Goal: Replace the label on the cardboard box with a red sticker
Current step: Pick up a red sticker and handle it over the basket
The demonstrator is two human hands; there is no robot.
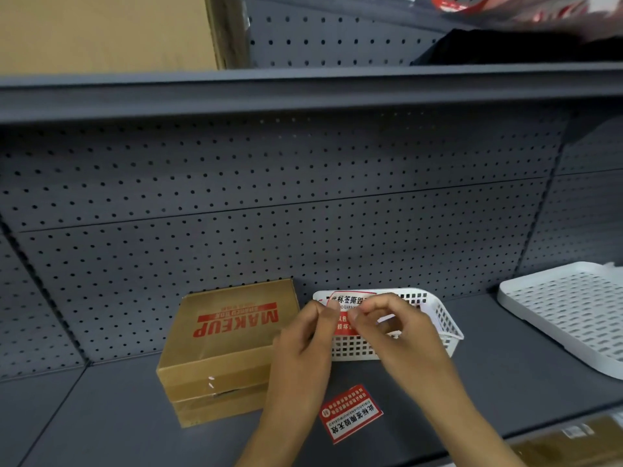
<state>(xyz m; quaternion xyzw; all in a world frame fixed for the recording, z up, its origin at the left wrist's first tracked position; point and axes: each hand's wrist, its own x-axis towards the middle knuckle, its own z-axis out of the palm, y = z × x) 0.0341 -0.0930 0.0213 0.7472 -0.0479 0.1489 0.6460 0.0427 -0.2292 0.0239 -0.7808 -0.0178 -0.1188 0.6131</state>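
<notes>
A brown cardboard box (222,345) printed with red "MAKEUP" lettering lies on the grey shelf, left of centre. My left hand (303,345) and my right hand (394,328) are raised just right of the box, and both pinch a red and white sticker (347,303) between thumb and fingertips. Most of that sticker is hidden behind my fingers. A second red sticker (350,412) with white and black print lies flat on the shelf below my hands, near the front edge.
A small white perforated basket (435,318) stands behind my hands. A larger white perforated tray (569,308) sits at the right. Grey pegboard (269,203) backs the shelf, and an upper shelf edge (303,92) overhangs it. A brown package (573,443) shows at bottom right.
</notes>
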